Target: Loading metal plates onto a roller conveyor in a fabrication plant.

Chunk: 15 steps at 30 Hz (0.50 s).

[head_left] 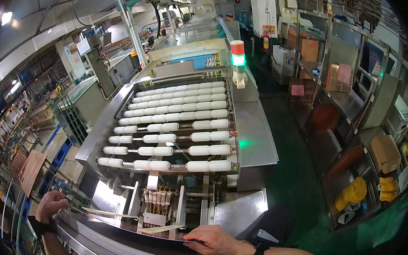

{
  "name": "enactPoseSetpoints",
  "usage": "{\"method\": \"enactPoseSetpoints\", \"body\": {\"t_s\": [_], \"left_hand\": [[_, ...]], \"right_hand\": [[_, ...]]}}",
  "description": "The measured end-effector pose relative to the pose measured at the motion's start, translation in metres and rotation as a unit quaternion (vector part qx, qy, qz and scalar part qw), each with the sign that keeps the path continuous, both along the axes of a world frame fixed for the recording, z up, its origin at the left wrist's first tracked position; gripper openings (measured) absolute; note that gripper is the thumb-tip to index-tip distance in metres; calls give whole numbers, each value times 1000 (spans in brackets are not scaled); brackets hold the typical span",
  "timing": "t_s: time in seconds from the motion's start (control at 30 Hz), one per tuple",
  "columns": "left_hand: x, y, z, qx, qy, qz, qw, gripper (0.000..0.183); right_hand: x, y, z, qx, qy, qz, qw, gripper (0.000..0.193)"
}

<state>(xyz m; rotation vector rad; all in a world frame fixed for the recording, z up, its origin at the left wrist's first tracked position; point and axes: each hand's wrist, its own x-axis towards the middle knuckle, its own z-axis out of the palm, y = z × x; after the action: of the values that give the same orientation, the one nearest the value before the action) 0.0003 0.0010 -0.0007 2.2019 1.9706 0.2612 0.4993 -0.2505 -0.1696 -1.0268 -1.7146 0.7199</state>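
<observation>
A thin dark panel (125, 225), seen almost edge-on, spans the space between my hands at the near end of a roller conveyor. My right hand (213, 242) pinches its right corner between thumb and fingers. At its left corner, my left hand (50, 205) is closed with the fingers curled; the exact grip is partly hidden. Just below the panel lies a stack of flat sheets (142, 252), its layered edge facing me. White rollers (174, 116) run in rows beyond, and a row of pale cylindrical fittings (157, 199) sits in the frame before them.
A signal light (238, 61) glows green on the conveyor's right side. A metal shelf rack (342, 101) stands to the right, with a cardboard box (386, 153) and yellow items (350, 193). Copper-coloured boards (33, 170) lean at the left. Green floor (290, 168) separates conveyor and rack.
</observation>
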Motion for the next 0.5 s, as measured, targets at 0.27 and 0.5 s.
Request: {"method": "enactPoseSetpoints", "body": {"t_s": [0.27,0.5], "left_hand": [[16,5,5,-30,-6,-1,1000,48],[6,22,-5,-50,-59,-14,997,53]], "right_hand": [[2,3,-4,15,-21,-13,1000,21],[4,8,-2,67,-24,-14,997,12]]}}
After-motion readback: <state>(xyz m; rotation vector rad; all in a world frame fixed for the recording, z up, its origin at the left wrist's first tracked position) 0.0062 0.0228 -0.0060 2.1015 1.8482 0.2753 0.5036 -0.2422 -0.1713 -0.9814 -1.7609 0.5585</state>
